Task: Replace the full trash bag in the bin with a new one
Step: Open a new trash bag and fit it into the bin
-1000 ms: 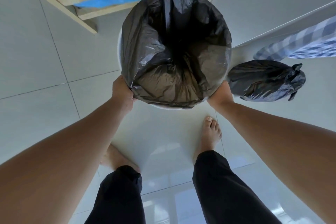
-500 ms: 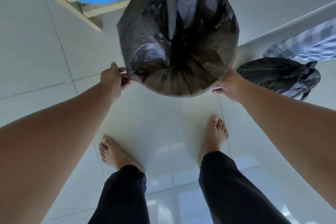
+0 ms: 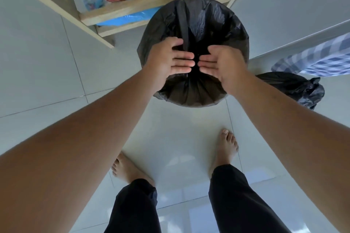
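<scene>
The bin point(image 3: 193, 100) stands on the tiled floor point(image 3: 47, 73) before a wooden shelf point(image 3: 151, 4), lined with a black bag point(image 3: 217, 22) folded over its rim. Left hand point(image 3: 168, 58) and right hand point(image 3: 221, 62) are over the opening, fingers extended and flat, gripping nothing. A tied full bag point(image 3: 291, 87) lies right of the bin.

Both bare arms reach forward from the near corners and converge toward the middle. The left hand point(image 3: 170, 60) is flat, palm down, fingers extended together and pointing right. The right hand point(image 3: 220, 64) mirrors it, fingers extended and pointing left. The fingertips of the two hands nearly meet, a narrow gap between them. Neither hand grips anything.
</scene>
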### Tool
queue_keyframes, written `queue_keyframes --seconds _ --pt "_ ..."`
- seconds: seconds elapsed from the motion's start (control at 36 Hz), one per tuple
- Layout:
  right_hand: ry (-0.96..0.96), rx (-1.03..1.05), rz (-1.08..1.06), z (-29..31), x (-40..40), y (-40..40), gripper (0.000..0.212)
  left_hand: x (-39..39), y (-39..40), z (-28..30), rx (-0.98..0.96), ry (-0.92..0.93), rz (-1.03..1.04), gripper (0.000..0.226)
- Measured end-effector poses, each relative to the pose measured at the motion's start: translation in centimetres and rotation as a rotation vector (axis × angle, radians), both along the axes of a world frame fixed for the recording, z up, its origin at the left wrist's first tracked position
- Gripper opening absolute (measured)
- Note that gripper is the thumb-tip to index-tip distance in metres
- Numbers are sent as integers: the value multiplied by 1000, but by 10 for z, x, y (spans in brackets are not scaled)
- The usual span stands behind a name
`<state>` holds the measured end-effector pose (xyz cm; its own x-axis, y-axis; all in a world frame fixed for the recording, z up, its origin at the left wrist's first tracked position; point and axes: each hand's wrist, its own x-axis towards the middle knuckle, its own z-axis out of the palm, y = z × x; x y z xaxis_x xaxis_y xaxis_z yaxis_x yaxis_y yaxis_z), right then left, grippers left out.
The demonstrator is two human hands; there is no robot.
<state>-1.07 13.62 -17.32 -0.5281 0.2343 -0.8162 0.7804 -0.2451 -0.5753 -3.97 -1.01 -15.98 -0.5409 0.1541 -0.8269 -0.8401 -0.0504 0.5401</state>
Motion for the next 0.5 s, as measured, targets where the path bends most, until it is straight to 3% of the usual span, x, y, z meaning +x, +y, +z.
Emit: queue_keyframes --seconds 0.11,0.19,0.28,0.36,0.44,0.5 --pt "-146 55 143 -35 -18 -10 39 -14 12 -30 -33 -140 0 43" --pt "-223 95 213 -55 -25 -5 35 -21 4 -57 -126 -185 -72 48" --pt "-263 85 279 -76 -28 5 37 -23 0 -79 -209 -242 -182 46" --pt "-271 37 322 -93 -30 10 44 -21 -2 -97 -280 -238 -218 61" --pt "-255 26 309 -105 -27 12 27 -17 2 -109 -240 -251 -231 54" --pt "-259 74 316 -115 -25 14 29 -18 9 -116 -248 -251 -240 44"
